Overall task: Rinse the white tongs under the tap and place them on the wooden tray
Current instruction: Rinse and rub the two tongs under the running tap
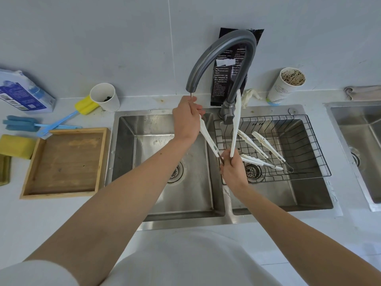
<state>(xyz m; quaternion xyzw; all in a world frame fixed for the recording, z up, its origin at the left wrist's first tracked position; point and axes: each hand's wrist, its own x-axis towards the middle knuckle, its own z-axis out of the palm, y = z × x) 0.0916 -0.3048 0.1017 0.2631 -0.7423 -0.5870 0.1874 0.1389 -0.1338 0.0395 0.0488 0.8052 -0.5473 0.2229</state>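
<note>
I hold a pair of white tongs (235,129) spread wide above the double sink. My right hand (233,169) grips the hinge end, over the divider between the basins. My left hand (186,118) is wrapped around the tip of the left arm, right under the spout of the grey tap (224,50). The other arm points up beside the tap's stem. A thin stream of water falls from the spout onto my left hand. The wooden tray (61,188) lies on the counter to the left of the sink, with nothing on it.
More white tongs (261,149) lie in a black wire basket (313,149) in the right basin. Sponge brushes (20,123), a yellow sponge (16,146), a paper cup (106,97) and a blue box (22,93) sit around the tray. Another cup (285,85) stands behind the basket.
</note>
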